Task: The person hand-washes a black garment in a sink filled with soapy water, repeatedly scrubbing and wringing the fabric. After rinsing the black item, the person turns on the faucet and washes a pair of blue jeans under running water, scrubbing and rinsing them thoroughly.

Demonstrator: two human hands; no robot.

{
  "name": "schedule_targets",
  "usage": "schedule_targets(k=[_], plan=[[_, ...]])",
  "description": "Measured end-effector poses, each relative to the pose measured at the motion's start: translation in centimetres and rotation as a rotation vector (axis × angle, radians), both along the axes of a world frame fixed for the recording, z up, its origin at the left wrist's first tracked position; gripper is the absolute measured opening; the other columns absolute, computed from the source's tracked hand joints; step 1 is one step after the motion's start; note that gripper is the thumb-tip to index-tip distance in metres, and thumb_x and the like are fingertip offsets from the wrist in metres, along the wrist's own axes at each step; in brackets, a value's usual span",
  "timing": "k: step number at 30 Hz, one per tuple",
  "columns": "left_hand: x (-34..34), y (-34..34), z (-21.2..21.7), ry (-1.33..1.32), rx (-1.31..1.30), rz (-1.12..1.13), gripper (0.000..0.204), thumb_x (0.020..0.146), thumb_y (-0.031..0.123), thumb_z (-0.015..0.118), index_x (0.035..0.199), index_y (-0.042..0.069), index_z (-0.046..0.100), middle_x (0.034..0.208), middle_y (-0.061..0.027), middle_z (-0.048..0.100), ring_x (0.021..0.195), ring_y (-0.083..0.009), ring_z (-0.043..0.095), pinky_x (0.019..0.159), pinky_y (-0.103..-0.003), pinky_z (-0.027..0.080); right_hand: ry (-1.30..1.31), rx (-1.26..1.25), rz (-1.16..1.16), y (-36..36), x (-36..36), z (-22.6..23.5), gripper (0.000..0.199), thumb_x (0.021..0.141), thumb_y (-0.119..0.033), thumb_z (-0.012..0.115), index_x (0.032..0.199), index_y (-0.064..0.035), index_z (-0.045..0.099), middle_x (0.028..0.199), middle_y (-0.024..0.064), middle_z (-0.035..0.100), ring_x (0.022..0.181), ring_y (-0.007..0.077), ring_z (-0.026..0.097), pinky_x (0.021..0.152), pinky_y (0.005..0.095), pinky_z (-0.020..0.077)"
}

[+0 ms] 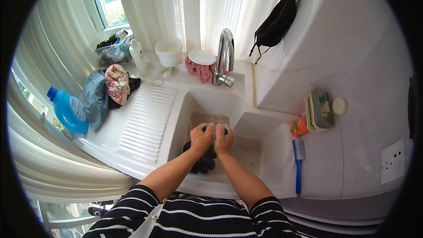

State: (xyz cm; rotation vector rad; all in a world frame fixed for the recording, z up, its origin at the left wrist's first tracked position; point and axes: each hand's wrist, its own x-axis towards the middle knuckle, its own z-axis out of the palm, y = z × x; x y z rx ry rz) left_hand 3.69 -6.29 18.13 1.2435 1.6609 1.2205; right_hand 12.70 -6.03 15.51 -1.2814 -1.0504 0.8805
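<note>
head view, looking straight down: both forearms come in from the lower edge and meet over a white sink (194,105) set in a white surface (352,158). the left hand (201,137) and the right hand (224,138) sit side by side, knuckles up, each grip closed tight on the same dark wet garment (203,162). the garment is bunched between the hands and hangs down into the basin, just below the left wrist; soapy water lies around it on the basin floor. a chrome tap (225,55) stands at the back rim of the sink, with a pink cloth (199,71) just beside its base and a round white lid touching the cloth. left of the basin runs a ribbed draining board (147,121). further left lie a grey-blue bundle (96,99) and a floral cloth (117,83), touching each other, and a blue detergent bottle (68,111) lies tilted near the edge. a white tub (169,52) and a white pump bottle (139,56) stand at the back. right of the sink lie a blue brush (298,163), an orange bottle (299,127) and a soap dish (319,109). a black face mask (276,20) hangs on the wall above.
</note>
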Motion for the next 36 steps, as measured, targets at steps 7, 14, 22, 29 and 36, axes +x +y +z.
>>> schedule_targets(k=[7, 14, 22, 29, 36], plan=[[-2.0, 3.8, -3.4, 0.401, -0.285, -0.019, 0.047, 0.083, 0.046, 0.055, 0.098, 0.002, 0.063, 0.099, -0.0239, 0.062, 0.088, -0.0397, 0.059, 0.082, -0.044, 0.045, -0.515, 0.036, 0.279, 5.4, 3.0, -3.4, 0.034, 0.084, -0.035, 0.058, 0.094, -0.0034, 0.063, 0.092, 0.0194, 0.062, 0.089, 0.0362, 0.057, 0.079, 0.0433, 0.0439], [-3.7, 7.1, -9.6, 1.074, -0.102, -0.245, 0.061, 0.079, 0.041, 0.063, 0.133, 0.022, 0.042, 0.147, -0.0210, 0.015, 0.130, -0.0433, 0.024, 0.098, -0.053, 0.035, -1.349, -0.368, 0.633, 7.6, 2.9, -7.2, 0.079, 0.081, -0.055, 0.056, 0.145, -0.0265, 0.019, 0.152, 0.0137, 0.000, 0.137, 0.0416, 0.006, 0.107, 0.0523, 0.0207], [-3.5, 10.3, -15.0, 1.106, -0.151, -0.393, 0.068, 0.088, 0.049, 0.046, 0.144, 0.017, 0.024, 0.150, -0.0154, 0.014, 0.137, -0.0373, 0.013, 0.110, -0.050, 0.013, -1.301, -0.298, 0.588, 9.3, 2.9, -13.8, 0.082, 0.080, -0.052, 0.057, 0.145, -0.0184, 0.019, 0.151, 0.0130, 0.006, 0.138, 0.0375, 0.004, 0.109, 0.0517, 0.0143], [-3.5, 11.2, -19.3, 0.705, 0.039, -0.230, 0.046, 0.081, 0.025, 0.064, 0.121, 0.008, 0.049, 0.134, -0.0204, 0.037, 0.123, -0.0397, 0.035, 0.100, -0.051, 0.028, -1.054, -0.272, 0.522, 10.4, 2.5, -16.2, 0.073, 0.072, -0.026, 0.070, 0.135, -0.0111, 0.037, 0.138, 0.0181, 0.033, 0.125, 0.0387, 0.032, 0.098, 0.0486, 0.0344], [-4.4, 12.4, -15.3, -0.952, -0.389, 0.159, 0.050, 0.085, 0.033, 0.063, 0.126, 0.012, 0.045, 0.122, -0.0130, 0.050, 0.112, -0.0306, 0.049, 0.091, -0.044, 0.042, -0.045, -0.481, 0.320, 12.4, 1.0, -16.9, 0.050, 0.069, -0.007, 0.065, 0.118, -0.0035, 0.054, 0.101, 0.0159, 0.060, 0.093, 0.0275, 0.059, 0.086, 0.0377, 0.0452]])
